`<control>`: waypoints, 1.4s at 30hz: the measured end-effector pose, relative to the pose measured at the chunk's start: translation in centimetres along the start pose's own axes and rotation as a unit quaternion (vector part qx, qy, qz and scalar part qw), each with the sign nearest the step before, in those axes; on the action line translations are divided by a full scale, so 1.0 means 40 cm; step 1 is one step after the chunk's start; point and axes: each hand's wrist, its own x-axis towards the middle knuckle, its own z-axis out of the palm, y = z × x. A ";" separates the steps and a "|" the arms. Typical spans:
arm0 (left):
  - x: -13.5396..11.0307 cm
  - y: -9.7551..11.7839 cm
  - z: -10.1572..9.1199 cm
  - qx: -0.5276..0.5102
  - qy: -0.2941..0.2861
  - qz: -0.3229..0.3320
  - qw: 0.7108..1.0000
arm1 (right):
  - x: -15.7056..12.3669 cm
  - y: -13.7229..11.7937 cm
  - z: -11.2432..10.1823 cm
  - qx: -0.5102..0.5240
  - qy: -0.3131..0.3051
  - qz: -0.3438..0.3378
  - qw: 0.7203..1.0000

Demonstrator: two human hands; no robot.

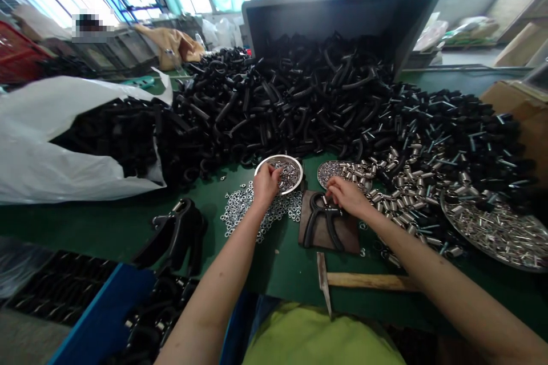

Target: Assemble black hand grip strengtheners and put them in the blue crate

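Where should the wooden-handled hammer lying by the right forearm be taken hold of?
Take the wooden handle from above, near its right end. The hammer lies flat on the green table, metal head at left, so fingers can likely close around the long shaft.

Across my chest, at the bottom of the view, I wear a yellow-green cloth top point(317, 339), its upper edge showing as a wide, soft curve. Just beside it on my left hangs a dark blue fabric panel point(238, 325); I cannot tell whether it belongs to my clothes. My left forearm point(209, 296) and my right forearm point(466, 296) are bare, with no sleeve in view down to where the frame cuts them off. My left grip point(265, 185) and my right grip point(349, 197) are bare too.
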 end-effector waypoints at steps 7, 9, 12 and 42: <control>-0.095 0.047 -0.031 -0.187 -0.106 -0.038 0.976 | 0.031 0.010 0.020 -0.081 -0.021 -0.023 0.996; -0.121 0.057 -0.037 -0.223 -0.159 -0.061 0.960 | 0.032 0.004 0.023 -0.119 -0.027 -0.022 0.992; -0.151 0.067 -0.033 -0.278 -0.220 -0.083 0.931 | 0.017 -0.015 0.026 -0.174 -0.031 -0.026 0.984; -0.242 0.109 0.092 0.187 -0.185 0.330 0.907 | -0.432 -0.060 -0.060 -0.134 -0.161 -0.060 0.976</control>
